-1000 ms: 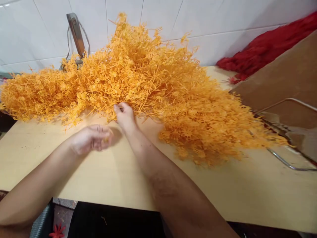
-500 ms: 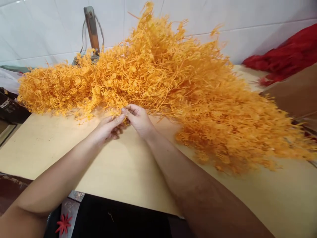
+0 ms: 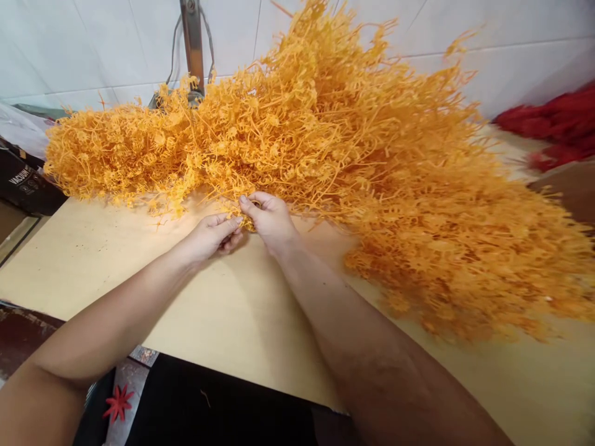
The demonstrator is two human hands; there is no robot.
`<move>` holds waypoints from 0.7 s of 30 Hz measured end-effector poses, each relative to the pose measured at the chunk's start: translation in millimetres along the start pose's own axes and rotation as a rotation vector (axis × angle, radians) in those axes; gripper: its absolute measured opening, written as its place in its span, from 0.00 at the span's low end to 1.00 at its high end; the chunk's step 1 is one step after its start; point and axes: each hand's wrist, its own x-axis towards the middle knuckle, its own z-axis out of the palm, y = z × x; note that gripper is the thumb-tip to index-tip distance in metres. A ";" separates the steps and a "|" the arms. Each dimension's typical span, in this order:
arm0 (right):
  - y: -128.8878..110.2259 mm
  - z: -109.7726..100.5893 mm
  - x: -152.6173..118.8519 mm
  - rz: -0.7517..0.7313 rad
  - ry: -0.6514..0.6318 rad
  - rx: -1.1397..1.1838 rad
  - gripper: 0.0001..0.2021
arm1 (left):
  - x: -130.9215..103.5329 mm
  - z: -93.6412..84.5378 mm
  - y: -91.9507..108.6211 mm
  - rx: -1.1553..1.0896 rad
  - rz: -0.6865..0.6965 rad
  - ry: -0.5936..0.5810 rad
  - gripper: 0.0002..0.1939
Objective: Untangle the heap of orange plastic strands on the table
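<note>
A large heap of orange-yellow artificial flower sprigs, thin stems with small star-shaped blooms, spreads across the pale wooden table. At its front edge my left hand pinches a small orange sprig between thumb and fingers. Close beside it, my right hand is closed, thumb against fingers, on the same small sprig. Just how the fingertips grip it is partly hidden. The two hands nearly touch, low over the tabletop.
A bundle of red material lies at the back right. Behind the heap a metal upright stands near the white tiled wall. A black box is at the left. Below the table edge sits a red star-shaped piece.
The view has shifted, so the heap and wall sit differently in the picture. My fingertips have moved slightly apart; my left fingers are now lower on the sprig.
</note>
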 end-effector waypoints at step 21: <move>-20.8 -31.7 -10.0 0.228 -0.246 0.210 0.19 | 0.4 -6.1 0.6 -0.179 -0.262 -0.243 0.20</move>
